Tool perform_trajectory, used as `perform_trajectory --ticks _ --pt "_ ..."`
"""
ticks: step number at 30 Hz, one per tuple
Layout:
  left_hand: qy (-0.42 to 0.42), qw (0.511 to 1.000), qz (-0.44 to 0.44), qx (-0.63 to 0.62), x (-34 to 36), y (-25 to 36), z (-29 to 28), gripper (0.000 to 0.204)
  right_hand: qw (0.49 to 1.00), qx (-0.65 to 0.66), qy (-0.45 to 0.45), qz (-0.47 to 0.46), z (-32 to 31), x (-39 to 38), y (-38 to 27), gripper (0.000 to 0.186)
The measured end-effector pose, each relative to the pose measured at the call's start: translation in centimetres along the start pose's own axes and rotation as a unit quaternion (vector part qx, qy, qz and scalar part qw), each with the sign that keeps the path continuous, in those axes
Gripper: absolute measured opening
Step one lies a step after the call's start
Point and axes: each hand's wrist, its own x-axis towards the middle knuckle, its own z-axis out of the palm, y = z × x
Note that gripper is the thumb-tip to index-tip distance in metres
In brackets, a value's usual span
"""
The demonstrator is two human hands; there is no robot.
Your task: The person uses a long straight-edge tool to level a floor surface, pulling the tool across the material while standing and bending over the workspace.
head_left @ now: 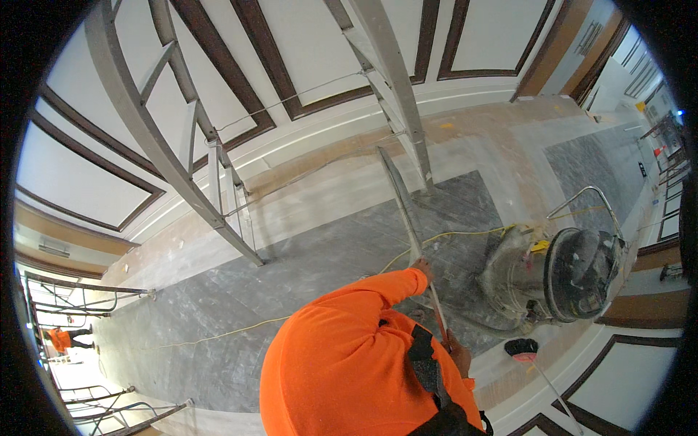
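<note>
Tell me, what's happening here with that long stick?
A person in an orange top grips a long pole with both hands: the left hand higher on it, the right hand near its lower end. The pole reaches out over the dusty grey floor toward a scaffold. A big dusty vacuum sits to the right, with a yellow cord trailing across the floor.

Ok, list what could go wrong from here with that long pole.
1. The long pole, gripped by the left hand and right hand, ends close to the scaffold frame; a swing could strike it.
2. The yellow cord crosses the floor by the pole; it could snag or trip someone.
3. The dusty vacuum stands close by and could be knocked.
</note>
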Motion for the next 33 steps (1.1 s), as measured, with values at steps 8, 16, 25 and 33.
perform_trajectory --ticks 8,16,25,33 --pt "0.057 0.998 0.017 0.011 1.1 0.7 0.2 0.021 0.903 0.379 -0.037 0.199 2.3 0.0 2.3 0.029" --pt "-0.006 0.999 0.012 -0.030 -0.4 1.1 -0.6 0.029 0.970 0.227 -0.042 0.074 -0.7 -1.0 -0.4 0.048" --pt "-0.041 0.997 -0.043 -0.044 -3.7 -0.4 -0.9 0.025 0.977 0.177 -0.107 0.054 -3.3 0.4 -3.3 0.047" --pt "-0.092 0.989 -0.074 -0.091 -6.9 -2.8 -1.2 0.030 0.981 0.085 -0.172 0.029 -4.1 2.9 -4.7 0.047"
